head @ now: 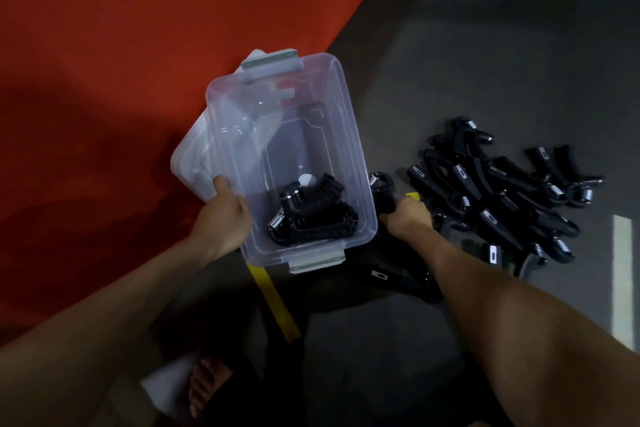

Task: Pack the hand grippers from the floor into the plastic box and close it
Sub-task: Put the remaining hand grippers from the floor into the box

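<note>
Our left hand (225, 208) grips the box (349, 135) rim – our right hand (410, 218) clenches a gripper (382, 184) just beside it, the pile (502, 191) further right.

Black hand grippers (502, 191), clear plastic box (349, 135), red mat (138, 28), grey floor (502, 45).

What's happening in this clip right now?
A person is packing black spring hand grippers into a clear plastic box. The left hand grips the box's near-left rim; the right hand grips one gripper just beside it. A few grippers lie inside; a pile remains on the grey floor.
</note>
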